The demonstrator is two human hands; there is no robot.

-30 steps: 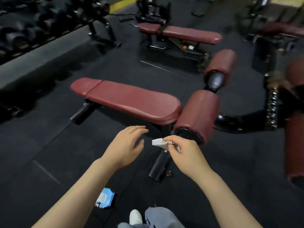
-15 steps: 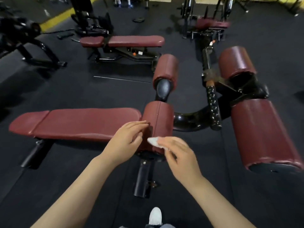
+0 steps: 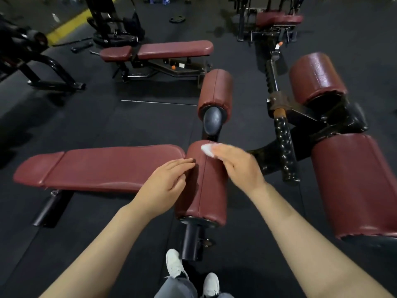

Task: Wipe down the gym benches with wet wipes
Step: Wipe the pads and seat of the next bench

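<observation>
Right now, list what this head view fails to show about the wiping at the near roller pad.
- Wet wipe: mostly covered by the right hand; its full extent and fold are hidden, and it is motion-blurred.
- Near roller pad: its underside faces away from the camera.
- Left hand: whether its fingertips touch the pad is unclear.
- Big roller pad: cut off by the right edge.

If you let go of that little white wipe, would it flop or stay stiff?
Probably flop: the wet wipe bunches softly under the right hand. It looks thin and light. Being damp, it may cling to the red roller pad rather than slide off.
</observation>
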